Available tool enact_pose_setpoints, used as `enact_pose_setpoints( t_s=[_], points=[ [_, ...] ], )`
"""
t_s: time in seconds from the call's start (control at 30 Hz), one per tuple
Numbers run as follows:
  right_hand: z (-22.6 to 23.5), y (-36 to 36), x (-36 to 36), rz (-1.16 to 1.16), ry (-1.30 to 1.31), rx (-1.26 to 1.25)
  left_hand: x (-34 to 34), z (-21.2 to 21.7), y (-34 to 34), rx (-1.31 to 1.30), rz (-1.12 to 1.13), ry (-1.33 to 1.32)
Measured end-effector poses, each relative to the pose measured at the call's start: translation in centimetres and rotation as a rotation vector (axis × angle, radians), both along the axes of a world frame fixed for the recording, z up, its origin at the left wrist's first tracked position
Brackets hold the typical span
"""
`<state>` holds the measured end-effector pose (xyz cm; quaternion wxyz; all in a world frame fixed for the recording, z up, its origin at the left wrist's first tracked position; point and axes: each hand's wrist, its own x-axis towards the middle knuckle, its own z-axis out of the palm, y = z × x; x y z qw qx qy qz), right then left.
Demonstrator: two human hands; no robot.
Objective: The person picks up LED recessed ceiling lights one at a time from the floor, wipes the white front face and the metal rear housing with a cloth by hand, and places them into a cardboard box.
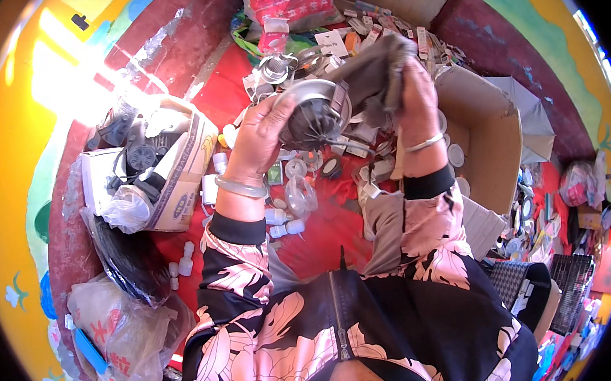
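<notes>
Raised over the pile, my left hand (254, 143) grips the pale rim of a round recessed spotlight (316, 122) with dark finned ribs and a thin cable trailing from it. In my right hand (418, 105) is a dark grey-brown cloth (375, 72), bunched near the fingers and stretching left towards the lamp. The cloth's edge comes up close to the rim; whether it touches is not clear. Another finned silver lamp (277, 68) lies just beyond my left hand. Below the hands, small white lamp parts (285, 229) and a clear plastic bag (300, 193) rest on red cloth.
To the left stands a carton (181, 188) filled with dark electrical parts and plastic wrap. An open cardboard box (489, 131) is at the right. Small boxes (372, 33) heap up at the back beside a red-and-white sack (291, 4). A translucent bag (109, 321) sits near left.
</notes>
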<state>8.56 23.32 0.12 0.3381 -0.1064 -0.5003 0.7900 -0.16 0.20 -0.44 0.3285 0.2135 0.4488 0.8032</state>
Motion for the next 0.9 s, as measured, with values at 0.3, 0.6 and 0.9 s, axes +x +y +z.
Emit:
enact_pose_setpoints(
  t_s=[0.3,0.6,0.9],
  points=[
    [1.1,-2.5,1.5,0.454,-0.276,0.252,-0.1,0.9,0.3,0.33,-0.066,-0.245],
    [1.1,-5.2,1.2,0.556,-0.079,-0.066,0.5,0.6,-0.3,0.15,-0.163,-0.107],
    [0.3,-5.0,0.1,0.417,-0.132,0.123,0.8,0.4,0.5,0.131,-0.149,-0.098]
  ],
)
